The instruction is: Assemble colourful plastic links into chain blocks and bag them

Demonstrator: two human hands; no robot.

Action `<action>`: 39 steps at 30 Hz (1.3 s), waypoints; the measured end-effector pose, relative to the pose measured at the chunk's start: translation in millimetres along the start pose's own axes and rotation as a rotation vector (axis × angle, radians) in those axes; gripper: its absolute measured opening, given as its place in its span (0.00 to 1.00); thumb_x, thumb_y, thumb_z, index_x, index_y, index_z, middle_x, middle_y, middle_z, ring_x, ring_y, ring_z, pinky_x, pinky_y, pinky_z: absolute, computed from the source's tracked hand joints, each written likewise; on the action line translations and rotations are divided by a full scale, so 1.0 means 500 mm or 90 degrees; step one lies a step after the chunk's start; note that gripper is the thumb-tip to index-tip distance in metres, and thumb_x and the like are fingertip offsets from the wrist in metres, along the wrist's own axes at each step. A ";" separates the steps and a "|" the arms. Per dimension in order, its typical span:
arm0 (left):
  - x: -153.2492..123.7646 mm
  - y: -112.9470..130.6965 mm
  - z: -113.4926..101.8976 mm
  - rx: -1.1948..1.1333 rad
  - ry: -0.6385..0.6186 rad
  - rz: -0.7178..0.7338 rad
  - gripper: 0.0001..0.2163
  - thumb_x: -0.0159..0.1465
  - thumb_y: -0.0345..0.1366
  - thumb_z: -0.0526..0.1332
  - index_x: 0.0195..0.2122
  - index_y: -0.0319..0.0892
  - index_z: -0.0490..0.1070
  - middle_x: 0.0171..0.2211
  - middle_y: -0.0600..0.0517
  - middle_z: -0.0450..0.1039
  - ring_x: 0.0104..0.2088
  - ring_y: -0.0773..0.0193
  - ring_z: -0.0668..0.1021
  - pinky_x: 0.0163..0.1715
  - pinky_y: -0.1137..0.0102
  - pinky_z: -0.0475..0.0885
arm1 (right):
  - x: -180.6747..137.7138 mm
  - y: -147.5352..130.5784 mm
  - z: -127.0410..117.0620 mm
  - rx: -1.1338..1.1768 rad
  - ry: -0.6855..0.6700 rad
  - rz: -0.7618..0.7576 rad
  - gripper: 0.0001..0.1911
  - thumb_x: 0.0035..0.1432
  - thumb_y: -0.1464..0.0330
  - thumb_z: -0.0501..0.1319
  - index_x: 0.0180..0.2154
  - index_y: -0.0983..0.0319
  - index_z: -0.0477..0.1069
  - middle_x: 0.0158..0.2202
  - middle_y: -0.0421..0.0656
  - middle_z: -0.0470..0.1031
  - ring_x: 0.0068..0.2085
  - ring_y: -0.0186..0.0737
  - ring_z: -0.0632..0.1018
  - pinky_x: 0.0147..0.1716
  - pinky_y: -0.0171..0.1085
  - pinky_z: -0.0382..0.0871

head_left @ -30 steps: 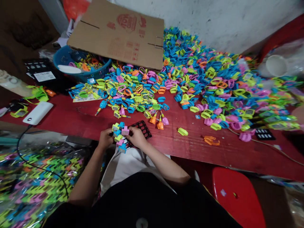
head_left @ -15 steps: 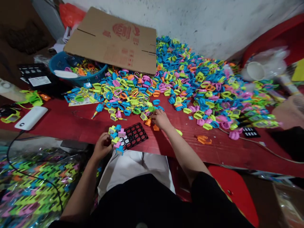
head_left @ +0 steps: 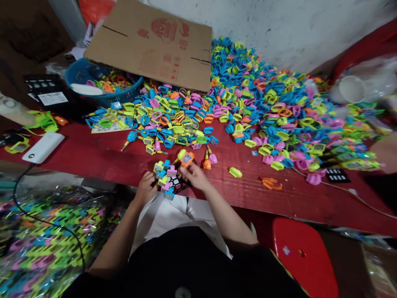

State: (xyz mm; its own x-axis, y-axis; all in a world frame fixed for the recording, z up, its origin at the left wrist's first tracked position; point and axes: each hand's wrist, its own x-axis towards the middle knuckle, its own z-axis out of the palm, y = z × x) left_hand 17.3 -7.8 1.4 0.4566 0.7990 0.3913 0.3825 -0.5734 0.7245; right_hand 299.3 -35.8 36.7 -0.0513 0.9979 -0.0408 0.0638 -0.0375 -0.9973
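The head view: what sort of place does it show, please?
Probably a small workshop or packing room for plastic toys: a large heap of colourful pieces lies on the red table, clear bags of similar pieces lie at lower left, and the right hand holds an orange piece.

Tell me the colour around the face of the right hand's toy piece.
The toy piece is orange there, in the head view.

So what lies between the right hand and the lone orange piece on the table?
The head view shows one yellow piece on the table between the right hand and the orange piece, slightly toward the far side.
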 end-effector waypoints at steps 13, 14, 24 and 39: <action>0.009 0.012 0.019 0.046 0.056 -0.014 0.16 0.70 0.29 0.64 0.23 0.46 0.71 0.23 0.51 0.73 0.31 0.58 0.76 0.35 0.64 0.72 | -0.045 0.026 0.088 -0.082 0.097 0.013 0.20 0.60 0.49 0.77 0.36 0.55 0.75 0.36 0.44 0.83 0.36 0.45 0.82 0.40 0.42 0.81; 0.009 0.015 0.020 0.049 0.061 -0.015 0.17 0.70 0.29 0.64 0.23 0.46 0.71 0.23 0.51 0.73 0.31 0.58 0.76 0.35 0.64 0.72 | -0.045 0.027 0.088 -0.108 0.100 0.007 0.18 0.61 0.51 0.76 0.35 0.55 0.76 0.36 0.44 0.83 0.36 0.45 0.82 0.41 0.42 0.81; 0.002 0.014 0.028 0.034 0.059 -0.037 0.15 0.69 0.32 0.65 0.24 0.47 0.70 0.23 0.51 0.72 0.32 0.58 0.77 0.36 0.64 0.74 | -0.010 0.013 0.105 -0.197 -0.029 0.008 0.06 0.56 0.73 0.73 0.32 0.56 0.81 0.34 0.44 0.84 0.41 0.50 0.82 0.45 0.43 0.80; -0.013 -0.014 -0.031 0.120 0.106 -0.031 0.10 0.73 0.35 0.66 0.32 0.46 0.81 0.32 0.47 0.83 0.34 0.56 0.83 0.38 0.63 0.78 | 0.155 -0.087 0.056 -0.554 -0.083 0.093 0.10 0.78 0.66 0.64 0.51 0.61 0.85 0.51 0.54 0.89 0.54 0.52 0.87 0.53 0.41 0.75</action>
State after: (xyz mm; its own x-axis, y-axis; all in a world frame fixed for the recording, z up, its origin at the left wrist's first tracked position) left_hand -1.1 -6.2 2.5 0.3011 0.8363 0.4582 0.5507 -0.5448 0.6324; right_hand 264.4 41.4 75.0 -0.0933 0.9702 -0.2234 0.8100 -0.0565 -0.5837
